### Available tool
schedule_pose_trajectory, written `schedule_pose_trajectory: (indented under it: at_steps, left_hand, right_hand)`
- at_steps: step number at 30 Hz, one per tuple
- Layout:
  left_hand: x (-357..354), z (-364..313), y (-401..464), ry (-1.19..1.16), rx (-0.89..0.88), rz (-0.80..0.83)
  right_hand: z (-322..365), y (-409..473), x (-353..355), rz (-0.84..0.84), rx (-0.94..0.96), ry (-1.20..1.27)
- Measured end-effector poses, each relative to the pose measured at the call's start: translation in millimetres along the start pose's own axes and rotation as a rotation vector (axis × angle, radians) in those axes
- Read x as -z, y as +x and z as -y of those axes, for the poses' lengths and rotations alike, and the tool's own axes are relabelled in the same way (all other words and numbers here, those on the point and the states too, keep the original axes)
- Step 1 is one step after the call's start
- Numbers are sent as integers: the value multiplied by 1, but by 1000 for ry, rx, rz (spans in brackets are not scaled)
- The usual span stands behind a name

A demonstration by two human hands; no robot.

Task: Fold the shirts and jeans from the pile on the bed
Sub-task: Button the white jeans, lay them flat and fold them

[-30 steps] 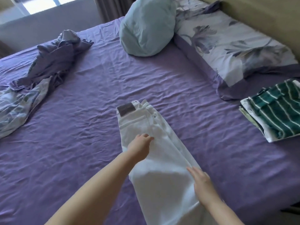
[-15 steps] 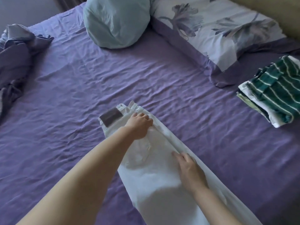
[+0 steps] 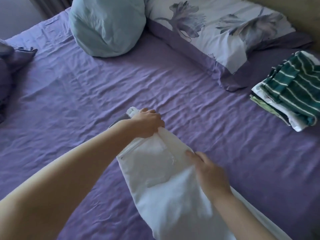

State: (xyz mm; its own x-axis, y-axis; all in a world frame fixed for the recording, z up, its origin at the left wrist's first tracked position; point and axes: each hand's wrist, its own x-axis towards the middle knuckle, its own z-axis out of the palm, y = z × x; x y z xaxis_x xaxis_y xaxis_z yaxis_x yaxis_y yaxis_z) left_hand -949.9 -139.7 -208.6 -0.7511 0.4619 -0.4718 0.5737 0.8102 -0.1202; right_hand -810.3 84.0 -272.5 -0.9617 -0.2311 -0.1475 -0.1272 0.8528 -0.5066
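White jeans lie folded lengthwise on the purple bed sheet, waistband away from me. My left hand grips the waistband end with curled fingers, covering most of the dark label. My right hand lies flat on the jeans' right edge near the back pocket, fingers straight. A stack of folded clothes with a green striped shirt on top sits at the right of the bed.
A light blue pillow and a floral pillow lie at the head of the bed. A crumpled purple-grey bundle of fabric is at the left edge. Wrinkled sheet stretches between the jeans and the pillows.
My left hand has slid up the jeans to the waistband and closed on it. My right hand has moved up along the right edge. The view shifted, leaving the left bundle mostly out of frame.
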Motion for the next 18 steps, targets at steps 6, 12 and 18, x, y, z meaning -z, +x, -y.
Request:
schedule_pose_trajectory:
  at_steps: [6,12,18]
  left_hand:
    - [-30,-33,24,-20,175,30]
    - [-76,-37,-37,-594,909,-364]
    - [-105,-35,-76,-1730,1262,-585]
  right_hand:
    - [-14,12,-12,13,2,-164]
    - [-23,18,-28,-136,-1,-309]
    - [-10,17,-24,-54,-42,-174]
